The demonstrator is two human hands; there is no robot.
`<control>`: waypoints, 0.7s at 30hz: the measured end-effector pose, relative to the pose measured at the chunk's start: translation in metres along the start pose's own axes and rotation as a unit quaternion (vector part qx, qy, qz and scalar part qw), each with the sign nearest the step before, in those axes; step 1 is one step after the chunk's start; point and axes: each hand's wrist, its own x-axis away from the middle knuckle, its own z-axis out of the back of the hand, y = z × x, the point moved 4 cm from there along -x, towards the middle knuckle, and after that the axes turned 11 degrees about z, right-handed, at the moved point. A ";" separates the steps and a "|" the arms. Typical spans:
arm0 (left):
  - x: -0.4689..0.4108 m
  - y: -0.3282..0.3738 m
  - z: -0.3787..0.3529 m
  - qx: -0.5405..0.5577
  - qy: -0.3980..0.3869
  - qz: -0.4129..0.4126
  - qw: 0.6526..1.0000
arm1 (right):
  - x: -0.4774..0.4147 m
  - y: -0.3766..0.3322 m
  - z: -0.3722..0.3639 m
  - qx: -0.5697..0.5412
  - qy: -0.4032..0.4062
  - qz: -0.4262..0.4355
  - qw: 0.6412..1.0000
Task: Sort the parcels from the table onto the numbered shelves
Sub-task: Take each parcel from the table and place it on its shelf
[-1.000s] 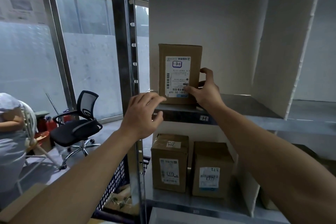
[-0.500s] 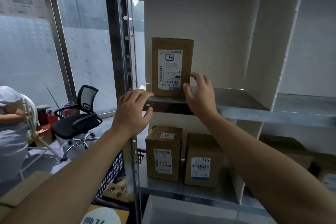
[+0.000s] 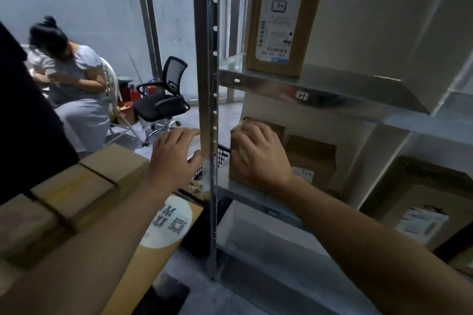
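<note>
Dim, window-lit — blurred, warped edges.

The upper shelf point(image 3: 345, 84), at 1 o'clock in the view, has an "H" tag on its front edge. A tall parcel point(image 3: 284, 20) stands upright at its 9 o'clock end, label facing out. On the lower shelf point(image 3: 243, 194), near the centre of the view, sits a brown parcel point(image 3: 277, 127). A second parcel point(image 3: 311, 153) is just beside it at 3 o'clock. Past the white divider point(image 3: 378, 151), at 4 o'clock, a labelled parcel point(image 3: 422, 197) sits in the next compartment.

brown parcel point(image 3: 282, 20), white label point(image 3: 277, 25), black chair point(image 3: 163, 100)
</note>
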 end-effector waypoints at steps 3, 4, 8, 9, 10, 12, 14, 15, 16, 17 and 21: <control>0.044 -0.035 0.004 -0.050 -0.033 0.075 0.995 | 0.007 -0.034 -0.037 -0.053 -0.074 0.018 0.996; 0.059 -0.048 0.008 -0.066 -0.044 0.102 0.992 | 0.008 -0.047 -0.048 -0.066 -0.101 0.027 0.992; 0.117 -0.098 0.029 -0.125 -0.061 0.203 0.969 | -0.001 -0.102 -0.085 -0.095 -0.175 0.076 0.977; 0.130 -0.110 0.036 -0.136 -0.060 0.229 0.962 | -0.005 -0.117 -0.092 -0.102 -0.187 0.089 0.973; 0.143 -0.122 0.043 -0.145 -0.057 0.254 0.954 | -0.010 -0.132 -0.099 -0.106 -0.199 0.102 0.969; 0.165 -0.147 0.056 -0.160 -0.050 0.292 0.942 | -0.020 -0.162 -0.112 -0.112 -0.215 0.132 0.961; 0.181 -0.173 0.072 -0.176 -0.041 0.312 0.933 | -0.032 -0.192 -0.123 -0.124 -0.223 0.153 0.955; 0.187 -0.186 0.079 -0.181 -0.037 0.319 0.930 | -0.038 -0.205 -0.129 -0.129 -0.228 0.162 0.951; 0.193 -0.198 0.087 -0.185 -0.034 0.328 0.926 | -0.045 -0.219 -0.135 -0.130 -0.233 0.172 0.948; 0.198 -0.211 0.094 -0.188 -0.034 0.340 0.921 | -0.051 -0.233 -0.141 -0.131 -0.237 0.180 0.946; 0.212 -0.255 0.117 -0.207 -0.056 0.360 0.908 | -0.076 -0.278 -0.166 -0.139 -0.250 0.190 0.939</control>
